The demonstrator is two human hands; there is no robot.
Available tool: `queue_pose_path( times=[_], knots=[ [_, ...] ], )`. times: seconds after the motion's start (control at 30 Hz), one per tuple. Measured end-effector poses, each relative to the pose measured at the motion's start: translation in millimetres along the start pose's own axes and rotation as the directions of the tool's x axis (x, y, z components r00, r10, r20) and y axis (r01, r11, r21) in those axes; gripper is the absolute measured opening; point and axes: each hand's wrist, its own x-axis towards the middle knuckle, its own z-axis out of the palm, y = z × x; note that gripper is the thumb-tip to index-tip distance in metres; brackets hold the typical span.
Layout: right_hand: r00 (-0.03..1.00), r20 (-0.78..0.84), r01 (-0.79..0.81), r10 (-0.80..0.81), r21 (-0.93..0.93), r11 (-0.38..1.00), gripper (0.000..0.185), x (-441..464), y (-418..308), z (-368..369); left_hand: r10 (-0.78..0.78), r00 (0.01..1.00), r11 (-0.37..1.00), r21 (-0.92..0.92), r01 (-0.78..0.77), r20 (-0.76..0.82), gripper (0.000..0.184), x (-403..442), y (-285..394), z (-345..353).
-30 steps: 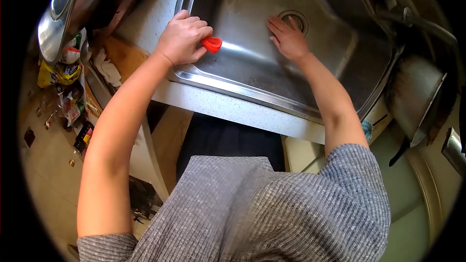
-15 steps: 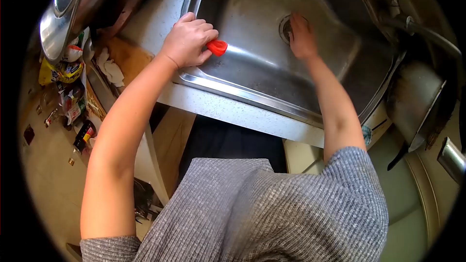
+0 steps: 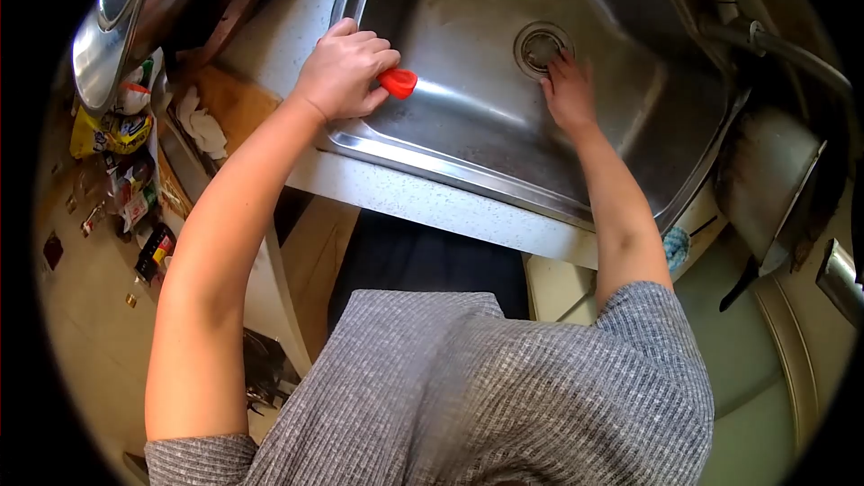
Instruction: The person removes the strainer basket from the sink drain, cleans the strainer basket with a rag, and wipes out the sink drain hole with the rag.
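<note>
Right hand (image 3: 571, 101) has slid back toward you since the last frame, baring most of the drain (image 3: 542, 49); your left hand has barely shifted. Nearest: your grey ribbed shirt (image 3: 504, 369), then the speckled counter edge (image 3: 441, 207). Blue-green bundle (image 3: 677, 247) sits just beyond your right elbow. Left hand (image 3: 346, 70), at the near-left corner of the metal sink (image 3: 468, 63), is curled tight round a red item (image 3: 398, 84); only its end pokes out past your thumb and index finger, rest hidden. Farther in, your right hand is palm down, fingers slightly spread, thumb apart, tips at the drain's near-right edge. Can't tell if it presses on the steel. Pan (image 3: 774, 171) stands right of the sink; metal pipe (image 3: 801, 58) beyond it.
</note>
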Motion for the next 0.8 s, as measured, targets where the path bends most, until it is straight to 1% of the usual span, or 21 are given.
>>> queue_pose_path(
  times=[0.03, 0.07, 0.13, 0.23, 0.27, 0.33, 0.37, 0.43, 0.47, 0.53, 0.57, 0.63, 0.67, 0.73, 0.8],
  knots=[
    [1.0, -0.018, -0.023, 0.023, -0.046, 0.999, 0.043, -0.8, 1.5, -4.9, 0.005, 1.0, 1.0, 0.003, -0.005, 0.007, 0.02, -0.9, -1.1, 1.3],
    [0.999, -0.009, -0.037, 0.036, -0.035, 0.999, 0.042, 3.5, 2.6, -8.6, 0.01, 1.0, 1.0, 0.008, -0.01, 0.014, 0.023, -1.4, -1.9, 2.0],
    [0.998, 0.013, -0.062, 0.062, -0.008, 0.998, 0.041, 15.7, -0.6, -18.7, 0.007, 1.0, 1.0, 0.003, -0.007, 0.025, 0.023, -1.1, -1.0, 0.2],
    [0.977, 0.049, -0.205, 0.205, -0.022, 0.979, 0.038, 32.0, -3.3, -6.3, -0.002, 0.998, 1.0, 0.015, 0.001, 0.064, 0.023, 0.3, -1.1, -1.0],
    [0.984, 0.014, -0.176, 0.176, 0.004, 0.984, 0.038, 31.6, -3.9, -4.7, -0.007, 0.997, 1.0, 0.019, 0.006, 0.078, 0.023, 0.3, -0.9, -1.0],
    [0.992, -0.061, -0.112, 0.115, 0.048, 0.993, 0.038, 35.3, -6.1, -12.6, -0.006, 0.998, 1.0, 0.012, 0.005, 0.059, 0.023, 0.1, -0.6, -0.5],
    [0.991, -0.057, -0.118, 0.122, 0.059, 0.991, 0.035, 33.2, -5.2, -13.0, -0.008, 0.999, 1.0, 0.009, 0.008, 0.048, 0.023, -0.4, -0.5, -0.5],
    [0.99, -0.049, -0.129, 0.133, 0.081, 0.988, 0.031, 25.7, 0.1, -12.9, -0.006, 1.0, 1.0, 0.009, 0.006, 0.009, 0.016, 0.1, 1.1, -1.2],
    [0.991, -0.013, -0.136, 0.137, 0.032, 0.99, 0.028, 24.1, 4.1, -9.7, -0.005, 1.0, 1.0, 0.009, 0.005, -0.011, 0.013, 1.2, 1.4, -1.5],
    [0.987, 0.059, -0.144, 0.148, -0.066, 0.987, 0.024, 22.4, 7.6, -5.7, -0.004, 1.0, 1.0, 0.025, 0.004, -0.012, 0.013, 2.3, 1.4, -3.3],
    [0.987, 0.113, -0.103, 0.117, -0.124, 0.987, 0.023, 21.6, 6.0, -1.3, -0.003, 1.0, 1.0, 0.029, 0.003, -0.008, 0.013, 1.5, 2.2, -3.2],
    [0.973, 0.218, -0.018, 0.07, -0.232, 0.973, 0.021, 24.0, -5.2, 0.2, -0.001, 1.0, 1.0, 0.019, 0.0, 0.015, 0.02, -0.6, -0.9, 1.2],
    [0.966, 0.241, -0.036, 0.092, -0.224, 0.974, 0.021, 25.1, -7.8, 0.1, 0.002, 1.0, 1.0, 0.015, -0.002, 0.025, 0.023, -1.0, -1.9, 2.3],
    [0.949, 0.286, -0.072, 0.131, -0.208, 0.975, 0.02, 30.5, -12.6, -1.6, 0.005, 0.999, 1.0, 0.019, -0.006, 0.033, 0.023, -0.4, -2.1, 1.5],
    [0.927, 0.308, -0.183, 0.216, -0.133, 0.974, 0.022, 37.5, -16.3, -7.0, 0.005, 0.999, 1.0, 0.02, -0.006, 0.036, 0.023, -0.1, -2.4, 0.3]
  ],
)
